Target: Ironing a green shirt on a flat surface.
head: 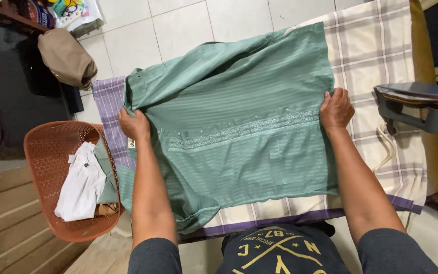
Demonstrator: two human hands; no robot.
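A green striped shirt (229, 96) with an embroidered band and small buttons lies spread over a plaid cloth (376, 45) on an ironing surface. My left hand (134, 125) grips the shirt's fabric near the collar end at the left. My right hand (336, 108) pinches the shirt's hem edge at the right. Both forearms reach over the garment from the bottom of the view.
An orange perforated laundry basket (46, 147) stands at the left with a white garment (81, 187) in it. A grey clothes iron (416, 104) rests at the right edge. A tan bag (67, 58) hangs at the upper left above the tiled floor (178, 25).
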